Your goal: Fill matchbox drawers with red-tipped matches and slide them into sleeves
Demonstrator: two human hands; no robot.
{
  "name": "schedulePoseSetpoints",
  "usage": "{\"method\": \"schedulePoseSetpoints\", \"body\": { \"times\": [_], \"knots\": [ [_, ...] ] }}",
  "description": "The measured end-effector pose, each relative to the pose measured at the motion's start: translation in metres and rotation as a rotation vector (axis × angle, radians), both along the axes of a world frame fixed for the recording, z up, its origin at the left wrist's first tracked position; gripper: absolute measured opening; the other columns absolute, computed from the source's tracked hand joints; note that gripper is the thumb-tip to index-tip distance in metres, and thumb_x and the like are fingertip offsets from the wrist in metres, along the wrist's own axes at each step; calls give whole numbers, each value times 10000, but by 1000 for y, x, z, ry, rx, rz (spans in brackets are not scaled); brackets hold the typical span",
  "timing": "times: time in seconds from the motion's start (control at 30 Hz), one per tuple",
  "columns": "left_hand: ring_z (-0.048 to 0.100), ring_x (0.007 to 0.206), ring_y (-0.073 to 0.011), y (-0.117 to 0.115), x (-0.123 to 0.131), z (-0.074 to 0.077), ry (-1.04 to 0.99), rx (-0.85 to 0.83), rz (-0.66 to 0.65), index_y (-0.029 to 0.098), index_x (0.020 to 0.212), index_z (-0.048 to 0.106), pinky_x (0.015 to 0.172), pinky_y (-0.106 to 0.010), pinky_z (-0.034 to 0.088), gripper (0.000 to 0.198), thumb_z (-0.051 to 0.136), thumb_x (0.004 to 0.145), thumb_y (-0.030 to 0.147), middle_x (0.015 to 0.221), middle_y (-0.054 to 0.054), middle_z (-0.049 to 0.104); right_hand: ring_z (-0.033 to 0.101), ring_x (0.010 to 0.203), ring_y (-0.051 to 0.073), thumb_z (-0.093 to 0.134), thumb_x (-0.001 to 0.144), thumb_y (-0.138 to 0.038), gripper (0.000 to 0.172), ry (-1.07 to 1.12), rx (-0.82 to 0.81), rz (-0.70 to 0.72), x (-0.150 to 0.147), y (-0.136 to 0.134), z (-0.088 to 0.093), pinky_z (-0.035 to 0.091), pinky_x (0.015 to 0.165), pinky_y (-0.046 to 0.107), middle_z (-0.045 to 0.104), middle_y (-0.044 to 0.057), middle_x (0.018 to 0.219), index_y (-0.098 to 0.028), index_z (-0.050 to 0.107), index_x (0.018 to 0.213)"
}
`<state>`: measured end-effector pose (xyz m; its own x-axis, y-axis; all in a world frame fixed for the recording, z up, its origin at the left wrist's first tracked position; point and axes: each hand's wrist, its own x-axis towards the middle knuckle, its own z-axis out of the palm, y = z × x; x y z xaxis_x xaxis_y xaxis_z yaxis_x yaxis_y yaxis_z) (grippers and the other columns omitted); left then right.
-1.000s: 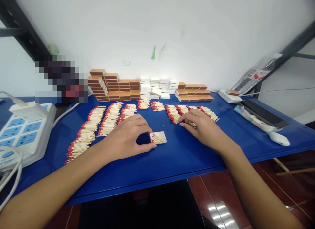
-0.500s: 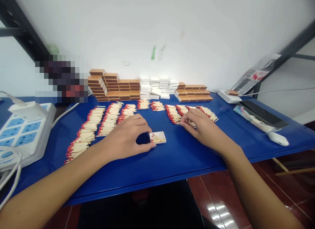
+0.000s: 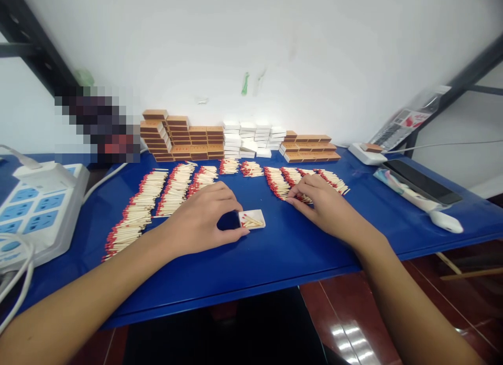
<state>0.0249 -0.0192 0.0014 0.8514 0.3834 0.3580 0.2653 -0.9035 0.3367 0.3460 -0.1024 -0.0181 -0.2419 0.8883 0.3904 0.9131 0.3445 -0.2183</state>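
My left hand grips the left end of a small white matchbox tray between thumb and fingers, flat on the blue table. Inside the tray lie several loose matches with red heads, slanting across each other. To the right, my right hand rests over the near ends of the right-hand match rows. Its thumb and fingertips are pinched together on matches there; how many is hidden. Further match rows spread out to the left, beyond and beside my left forearm.
Brown matchboxes and white trays are stacked along the wall, with more brown boxes to the right. A power strip with cables stands at left. A phone, a white-handled item and a plastic bag lie at right.
My right fingertips have shifted very slightly at the match row. My left hand and the tray stay in place.
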Motion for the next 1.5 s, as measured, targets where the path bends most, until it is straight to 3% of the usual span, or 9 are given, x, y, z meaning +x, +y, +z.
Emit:
{"method": "schedulePoseSetpoints", "body": {
  "times": [0.23,0.47,0.7,0.93,1.13,1.27,1.5],
  "knots": [
    [674,1033,-260,-1,0,0,-22,2,-6,187,1054,790,923,-418,546,266,818,954,432,1030,-73,754,641,1041,305,586,1075,-285,124,3,2,3,2,-3,1,475,1070,568,673,92,1052,-260,675,992],
    [673,1045,-260,-1,0,0,-12,-1,-1,183,1059,791,934,-419,545,260,816,959,421,1043,-74,757,616,1024,303,566,1087,-265,154,1,4,30,0,-3,2,515,931,490,652,103,1038,-241,679,986],
    [674,1034,-257,-1,1,-2,-22,8,-8,179,1051,793,921,-407,541,261,823,953,419,1033,-72,753,599,989,291,568,1096,-259,161,8,-31,25,-1,0,-1,509,892,468,639,98,1014,-226,644,958],
    [673,1020,-254,0,1,-2,-42,15,-11,190,1057,797,902,-401,538,258,823,952,424,1023,-66,752,609,1053,273,601,1107,-276,102,92,-30,76,-46,-20,17,518,934,441,647,86,1074,-235,646,1025],
    [668,996,-244,-1,1,-1,-67,25,-29,187,997,776,901,-399,534,217,805,961,399,1006,-60,748,629,986,276,577,1091,-171,132,-3,12,141,-94,-20,22,544,882,442,674,99,1023,-195,682,1015],
    [663,986,-239,-1,1,-1,-81,31,-32,179,999,766,888,-395,536,206,803,962,379,995,-56,745,635,968,265,596,1086,-174,143,14,-16,149,-98,-16,21,546,863,426,666,96,1007,-180,702,990],
    [656,987,-239,-1,1,-3,-91,44,-47,173,1029,773,881,-390,539,237,804,966,400,992,-63,742,616,1018,256,585,1102,-216,189,141,-130,188,-87,-19,20,553,879,425,631,90,1047,-218,773,1128]
  ]
}}
